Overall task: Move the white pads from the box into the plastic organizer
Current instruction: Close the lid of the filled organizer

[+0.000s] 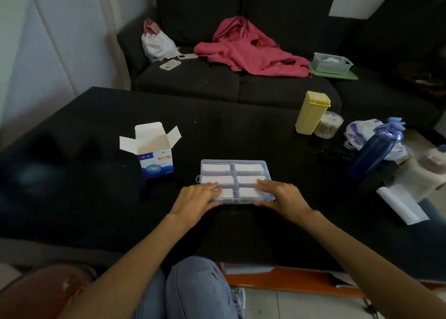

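In the head view, the organizer (235, 181) lies on the dark worktop (241, 130) straight ahead of the person, its long axis running left to right, and white pads (216, 167) show in all six compartments, apparently under a closed clear lid. The left hand (195, 198) rests on the near left corner, fingers straight and flat on top, thumb at the near edge. The right hand (280, 195) mirrors it on the near right corner, fingers laid loosely over the top; neither hand pinches a pad. The box (154, 154) stands upright with flaps open, to the far left of the organizer and apart from it, nearer the left hand. Its inside cannot be seen. The transfer looks finished, so the coming move likely means pressing the lid down at its near edge, both hands equally placed.
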Demonstrator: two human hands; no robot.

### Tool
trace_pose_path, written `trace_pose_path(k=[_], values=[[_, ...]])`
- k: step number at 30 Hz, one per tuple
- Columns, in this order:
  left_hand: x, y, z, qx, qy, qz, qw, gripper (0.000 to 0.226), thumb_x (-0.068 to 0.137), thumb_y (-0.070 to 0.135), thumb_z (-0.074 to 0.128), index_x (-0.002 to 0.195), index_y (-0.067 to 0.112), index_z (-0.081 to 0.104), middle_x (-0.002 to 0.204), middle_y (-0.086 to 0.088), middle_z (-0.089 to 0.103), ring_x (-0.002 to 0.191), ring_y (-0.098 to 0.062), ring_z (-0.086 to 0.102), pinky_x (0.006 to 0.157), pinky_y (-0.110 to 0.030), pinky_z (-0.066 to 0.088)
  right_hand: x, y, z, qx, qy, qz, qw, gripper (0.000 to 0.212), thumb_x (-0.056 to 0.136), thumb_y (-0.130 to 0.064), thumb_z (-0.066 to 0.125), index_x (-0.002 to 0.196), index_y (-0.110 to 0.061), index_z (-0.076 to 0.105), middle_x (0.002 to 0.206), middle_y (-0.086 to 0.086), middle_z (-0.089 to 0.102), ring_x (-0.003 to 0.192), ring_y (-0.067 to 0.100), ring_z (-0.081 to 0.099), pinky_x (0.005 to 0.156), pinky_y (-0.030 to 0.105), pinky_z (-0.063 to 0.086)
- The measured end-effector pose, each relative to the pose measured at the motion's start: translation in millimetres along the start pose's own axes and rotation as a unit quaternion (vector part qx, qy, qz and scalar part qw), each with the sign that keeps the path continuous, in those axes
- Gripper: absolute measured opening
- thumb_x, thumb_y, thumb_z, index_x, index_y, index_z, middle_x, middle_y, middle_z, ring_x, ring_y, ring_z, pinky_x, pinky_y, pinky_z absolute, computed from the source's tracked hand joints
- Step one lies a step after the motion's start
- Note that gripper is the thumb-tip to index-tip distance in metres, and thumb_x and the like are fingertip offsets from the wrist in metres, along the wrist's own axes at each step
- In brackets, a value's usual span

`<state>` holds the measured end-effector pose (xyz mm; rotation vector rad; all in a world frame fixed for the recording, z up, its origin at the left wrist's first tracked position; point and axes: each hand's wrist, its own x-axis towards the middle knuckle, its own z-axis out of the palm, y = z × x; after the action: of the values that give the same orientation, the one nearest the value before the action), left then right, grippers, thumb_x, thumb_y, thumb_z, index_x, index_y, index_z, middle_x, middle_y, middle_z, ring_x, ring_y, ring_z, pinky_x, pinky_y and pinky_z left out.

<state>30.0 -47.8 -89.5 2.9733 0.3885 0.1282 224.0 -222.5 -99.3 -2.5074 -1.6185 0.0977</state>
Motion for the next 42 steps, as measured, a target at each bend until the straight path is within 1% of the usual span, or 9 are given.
trace_pose_path(k=[5, 8, 15, 22, 27, 30, 35, 39, 42], values=[[2.3, 0.7, 3.9, 0.071, -0.024, 0.022, 0.997, 0.045, 0.101, 0.03, 0.039, 0.144, 0.019, 0.033, 0.155, -0.004, 0.025, 0.135, -0.018, 0.038, 0.108, -0.039, 0.036, -1.2, -1.7, 2.0, -0.061, -0.014, -0.031, 0.998, 0.056, 0.092, -0.044, 0.049, 0.142, -0.026, 0.034, 0.15, 0.0, 0.032, 0.137, 0.015, 0.034, 0.109, 0.037, 0.034], [5.8, -1.6, 8.7, 0.121, -0.045, 0.046, 0.99, 0.047, 0.098, 0.022, 0.047, 0.142, 0.013, 0.032, 0.153, -0.012, 0.027, 0.125, -0.024, 0.05, 0.099, -0.041, 0.046, -5.7, -2.7, 10.4, -0.082, 0.009, -0.046, 0.996, 0.054, 0.094, -0.04, 0.047, 0.142, -0.02, 0.033, 0.15, 0.006, 0.033, 0.136, 0.02, 0.036, 0.106, 0.04, 0.039], [6.4, -0.9, 10.9, 0.137, -0.039, 0.06, 0.988, 0.051, 0.097, 0.02, 0.049, 0.142, 0.011, 0.03, 0.152, -0.015, 0.027, 0.129, -0.024, 0.046, 0.1, -0.04, 0.046, -10.4, -1.9, 24.5, -0.155, 0.026, -0.056, 0.986, 0.07, 0.07, -0.031, 0.08, 0.13, -0.012, 0.05, 0.132, 0.012, 0.055, 0.119, 0.023, 0.056, 0.088, 0.038, 0.054], [10.3, 4.2, 11.6, 0.115, -0.019, 0.043, 0.992, 0.048, 0.097, 0.021, 0.046, 0.142, 0.012, 0.031, 0.152, -0.013, 0.03, 0.13, -0.023, 0.044, 0.101, -0.037, 0.043, -15.0, -10.7, 25.5, -0.153, 0.042, -0.032, 0.987, 0.077, 0.059, -0.029, 0.087, 0.126, -0.01, 0.055, 0.127, 0.011, 0.059, 0.114, 0.023, 0.06, 0.081, 0.034, 0.055], [7.4, -3.4, 7.5, 0.088, -0.006, 0.041, 0.995, 0.044, 0.1, 0.028, 0.043, 0.142, 0.019, 0.036, 0.152, -0.004, 0.032, 0.134, -0.016, 0.039, 0.108, -0.036, 0.037, -13.5, -13.9, 18.2, -0.119, 0.037, -0.036, 0.992, 0.057, 0.088, -0.034, 0.06, 0.138, -0.013, 0.042, 0.143, 0.011, 0.044, 0.129, 0.023, 0.046, 0.098, 0.038, 0.046], [11.3, -3.6, -3.1, 0.076, -0.021, 0.043, 0.996, 0.042, 0.099, 0.035, 0.041, 0.138, 0.02, 0.043, 0.147, -0.003, 0.04, 0.129, -0.016, 0.046, 0.105, -0.037, 0.04, -12.0, -13.8, 8.0, -0.091, 0.025, -0.034, 0.995, 0.054, 0.094, -0.039, 0.048, 0.142, -0.017, 0.035, 0.148, 0.006, 0.036, 0.135, 0.02, 0.038, 0.105, 0.037, 0.04], [26.8, -3.0, -14.1, 0.096, -0.062, 0.055, 0.992, 0.036, 0.095, 0.036, 0.049, 0.127, 0.018, 0.053, 0.138, -0.005, 0.048, 0.122, -0.019, 0.049, 0.097, -0.037, 0.046, -1.4, -12.3, -8.0, -0.077, -0.001, -0.037, 0.996, 0.051, 0.091, -0.041, 0.053, 0.137, -0.022, 0.042, 0.144, 0.002, 0.042, 0.131, 0.015, 0.042, 0.105, 0.03, 0.036], [23.5, -9.9, -10.0, 0.07, -0.047, 0.061, 0.995, 0.046, 0.097, 0.037, 0.046, 0.138, 0.018, 0.035, 0.154, -0.007, 0.024, 0.138, -0.02, 0.032, 0.105, -0.038, 0.04, 7.6, -9.9, -11.7, -0.066, -0.012, -0.049, 0.997, 0.049, 0.087, -0.04, 0.059, 0.131, -0.023, 0.045, 0.148, 0.002, 0.034, 0.132, 0.017, 0.039, 0.104, 0.032, 0.037], [23.5, -15.2, 1.0, 0.119, -0.062, 0.062, 0.989, 0.056, 0.1, 0.038, 0.037, 0.148, 0.018, 0.016, 0.156, -0.012, 0.017, 0.14, -0.025, 0.028, 0.105, -0.04, 0.039, 6.8, -8.3, -8.9, -0.054, -0.038, -0.039, 0.997, 0.057, 0.09, -0.04, 0.054, 0.138, -0.021, 0.03, 0.15, 0.006, 0.028, 0.133, 0.02, 0.039, 0.104, 0.033, 0.039]])
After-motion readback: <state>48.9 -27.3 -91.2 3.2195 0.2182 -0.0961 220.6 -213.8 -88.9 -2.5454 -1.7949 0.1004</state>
